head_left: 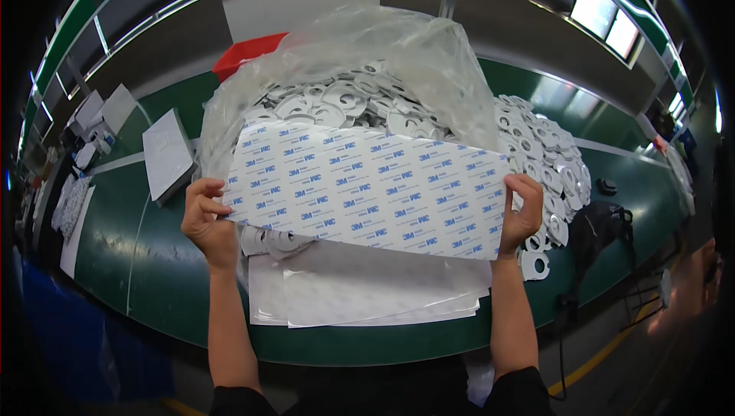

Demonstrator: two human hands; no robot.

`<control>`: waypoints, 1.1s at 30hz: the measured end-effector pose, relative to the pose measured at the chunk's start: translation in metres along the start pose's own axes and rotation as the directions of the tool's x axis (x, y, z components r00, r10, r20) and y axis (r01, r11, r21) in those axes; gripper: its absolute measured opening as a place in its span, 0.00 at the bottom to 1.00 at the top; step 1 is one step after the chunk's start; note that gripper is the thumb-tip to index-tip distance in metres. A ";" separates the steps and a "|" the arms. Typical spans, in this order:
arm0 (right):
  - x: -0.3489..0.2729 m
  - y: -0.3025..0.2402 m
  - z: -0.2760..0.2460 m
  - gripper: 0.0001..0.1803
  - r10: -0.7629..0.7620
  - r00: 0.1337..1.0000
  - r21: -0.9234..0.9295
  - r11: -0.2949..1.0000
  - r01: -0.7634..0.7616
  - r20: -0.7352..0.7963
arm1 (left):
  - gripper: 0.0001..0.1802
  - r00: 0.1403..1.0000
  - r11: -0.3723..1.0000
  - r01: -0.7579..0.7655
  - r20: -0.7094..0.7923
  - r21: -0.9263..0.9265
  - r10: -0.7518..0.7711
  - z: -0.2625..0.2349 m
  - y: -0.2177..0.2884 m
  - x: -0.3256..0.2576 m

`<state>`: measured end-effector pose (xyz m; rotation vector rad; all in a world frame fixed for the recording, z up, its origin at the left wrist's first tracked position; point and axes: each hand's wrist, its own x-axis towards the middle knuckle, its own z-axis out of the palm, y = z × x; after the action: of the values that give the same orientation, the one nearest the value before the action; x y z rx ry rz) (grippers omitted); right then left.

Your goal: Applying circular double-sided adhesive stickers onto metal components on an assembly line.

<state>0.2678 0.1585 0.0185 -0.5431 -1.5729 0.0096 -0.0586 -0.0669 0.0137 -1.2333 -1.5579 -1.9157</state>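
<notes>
I hold up a wide white adhesive backing sheet (367, 190) with a repeated blue print, one short side in each hand. My left hand (208, 213) pinches its left edge, and my right hand (524, 213) grips the right edge near the upper corner. The sheet slopes slightly down to the right. Under it lies a stack of plain white sheets (367, 286) at the table's near edge. Behind it a large clear plastic bag (452, 56) gapes around many white parts with round holes (344, 98). The sheet hides the bag's lower front.
More white holed parts (547, 155) are heaped loose right of the bag on the green table (176, 270). A white box (167, 154) stands at left. A red bin (249, 54) sits behind the bag. A black bag or cloth (601, 236) lies at the right edge.
</notes>
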 end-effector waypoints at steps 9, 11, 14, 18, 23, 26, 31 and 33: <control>-0.004 0.004 0.000 0.13 0.012 0.994 -0.001 1.000 -0.013 -0.112 | 0.14 0.941 0.898 -0.329 0.018 0.290 0.339 0.008 0.019 -0.001; -0.005 0.006 -0.002 0.13 0.018 0.996 -0.007 1.000 -0.019 -0.093 | 0.14 0.944 0.902 -0.321 0.015 0.289 0.330 0.009 0.017 -0.003; -0.004 0.005 -0.005 0.11 0.041 0.998 0.045 0.998 -0.039 -0.047 | 0.15 0.957 0.917 -0.280 0.004 0.282 0.291 0.012 0.014 -0.006; 0.003 -0.010 -0.010 0.14 0.068 0.997 0.427 0.903 -0.053 -0.020 | 0.13 0.998 0.985 0.064 0.034 -0.159 -0.060 0.015 0.014 -0.008; -0.032 -0.042 -0.091 0.10 0.235 0.887 0.892 0.128 -0.434 0.398 | 0.11 0.837 0.705 0.505 0.480 -0.497 -0.261 0.026 0.014 -0.018; -0.074 -0.058 -0.145 0.05 0.526 0.637 0.822 -0.286 -0.492 0.564 | 0.10 0.772 0.721 0.569 0.557 -0.394 -0.305 0.036 0.029 -0.021; -0.184 -0.037 -0.295 0.23 0.592 0.152 0.578 -0.642 -0.503 0.791 | 0.10 0.631 0.916 0.400 0.716 0.029 -0.298 0.048 0.047 -0.026; -0.217 -0.030 -0.348 0.23 0.640 -0.036 0.582 -0.720 -0.377 0.768 | 0.10 0.498 0.928 0.351 0.815 0.122 -0.296 0.046 0.051 -0.029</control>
<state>0.5812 -0.0535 -0.1432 -0.4504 -0.0029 2.1426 0.0128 -0.0467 0.0203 -2.2242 -2.3389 -1.6267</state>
